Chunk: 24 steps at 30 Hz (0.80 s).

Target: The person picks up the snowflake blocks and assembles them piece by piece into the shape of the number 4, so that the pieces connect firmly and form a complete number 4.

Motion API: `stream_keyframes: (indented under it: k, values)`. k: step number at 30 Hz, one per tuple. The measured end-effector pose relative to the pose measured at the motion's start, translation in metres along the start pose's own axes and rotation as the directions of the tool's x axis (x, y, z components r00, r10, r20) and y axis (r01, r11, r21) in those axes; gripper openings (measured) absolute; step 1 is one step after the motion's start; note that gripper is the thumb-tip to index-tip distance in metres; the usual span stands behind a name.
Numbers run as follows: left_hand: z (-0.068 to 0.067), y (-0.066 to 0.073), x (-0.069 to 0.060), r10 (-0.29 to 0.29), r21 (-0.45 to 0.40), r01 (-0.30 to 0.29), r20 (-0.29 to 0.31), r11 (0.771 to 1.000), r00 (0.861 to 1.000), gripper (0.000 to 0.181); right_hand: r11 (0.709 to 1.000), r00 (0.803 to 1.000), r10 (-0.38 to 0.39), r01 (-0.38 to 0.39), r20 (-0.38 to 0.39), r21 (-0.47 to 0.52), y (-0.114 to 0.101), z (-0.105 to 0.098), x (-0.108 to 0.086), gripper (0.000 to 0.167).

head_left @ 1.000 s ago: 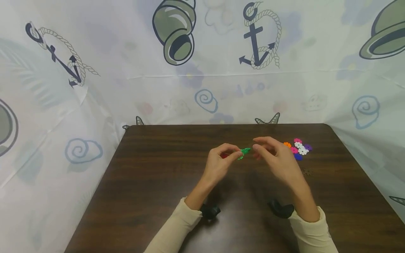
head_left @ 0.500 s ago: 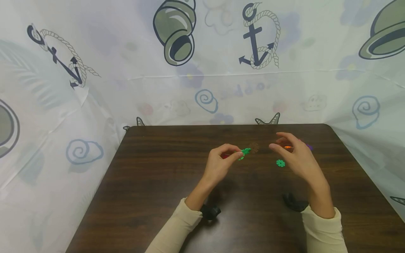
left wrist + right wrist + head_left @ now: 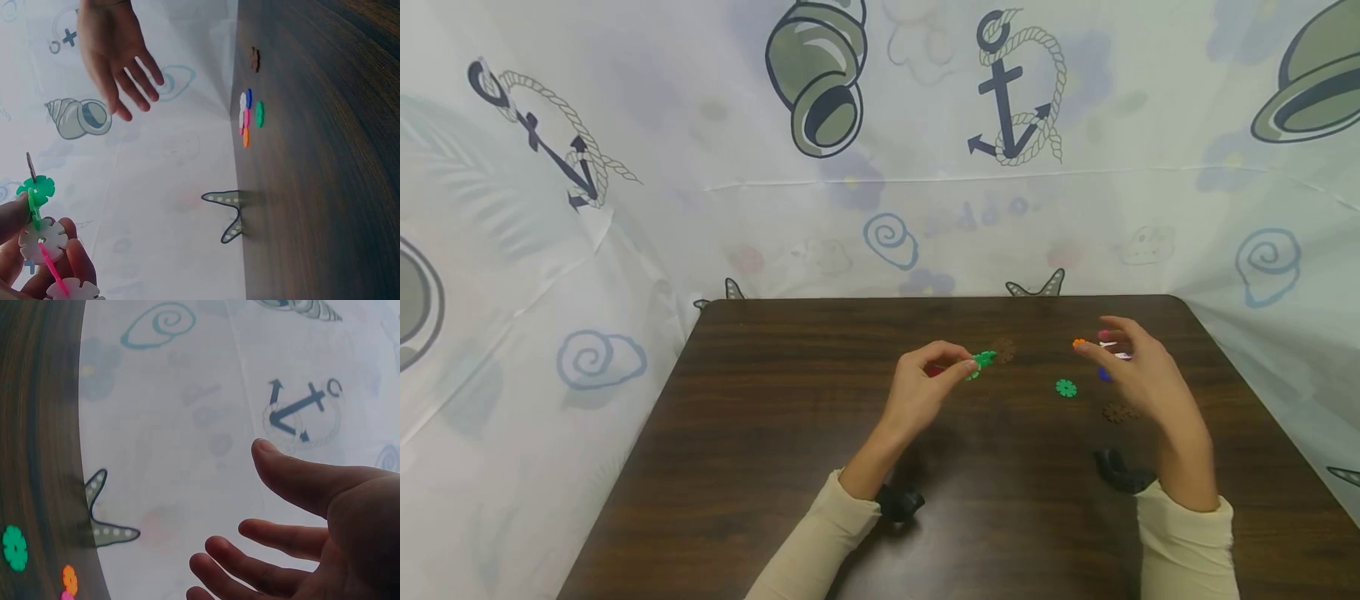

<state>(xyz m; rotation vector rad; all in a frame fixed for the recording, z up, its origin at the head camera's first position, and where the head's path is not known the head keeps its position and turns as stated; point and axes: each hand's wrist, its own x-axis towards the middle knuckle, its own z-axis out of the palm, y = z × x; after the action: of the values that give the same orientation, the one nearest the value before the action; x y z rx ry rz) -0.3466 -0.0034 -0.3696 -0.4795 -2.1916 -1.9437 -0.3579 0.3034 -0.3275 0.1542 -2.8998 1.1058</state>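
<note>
My left hand [image 3: 921, 383] pinches a chain of slotted flower-shaped plastic discs above the table. In the left wrist view the chain has a brown disc seen edge-on [image 3: 30, 167] at its tip. Below come a green disc [image 3: 42, 186], a light green one, a white disc [image 3: 55, 235], a pink one [image 3: 53, 269] and another white one. Some red shows behind the fingers in the head view. My right hand [image 3: 1157, 383], fingers spread and holding nothing, hovers by the loose discs, partly covering them in the head view. An orange disc [image 3: 70, 580] lies near its thumb.
On the dark wooden table [image 3: 760, 433], a loose green disc [image 3: 1066, 388] lies left of the pile. Brown discs [image 3: 1118, 412] lie closer to me. White, pink and blue discs [image 3: 249, 99] form the pile. A printed cloth [image 3: 820, 225] hangs behind the table.
My right hand has left the chain's tip and moved right to the loose discs. The brown disc at the tip and the loose green disc are now uncovered. My left hand stays put.
</note>
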Motion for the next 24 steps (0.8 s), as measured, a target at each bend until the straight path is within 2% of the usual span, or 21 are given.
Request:
stream_keyframes:
  k: [5,12,24]
  values:
    - [0.0,0.0,0.0,-0.002,0.013,0.002,-0.004,1.0,1.0,0.01,0.998,0.999,0.051,-0.051,-0.004,-0.019,0.01,-0.006,0.001,0.085]
    - [0.0,0.001,0.0,-0.002,0.003,0.002,0.002,1.0,1.0,0.008,0.99,0.992,0.127,-0.128,-0.017,-0.054,0.026,-0.014,0.002,0.093]
    - [0.001,0.002,0.0,-0.014,-0.004,0.014,0.008,1.0,1.0,0.009,0.972,0.976,0.219,-0.219,-0.004,-0.084,0.056,-0.009,0.01,0.091]
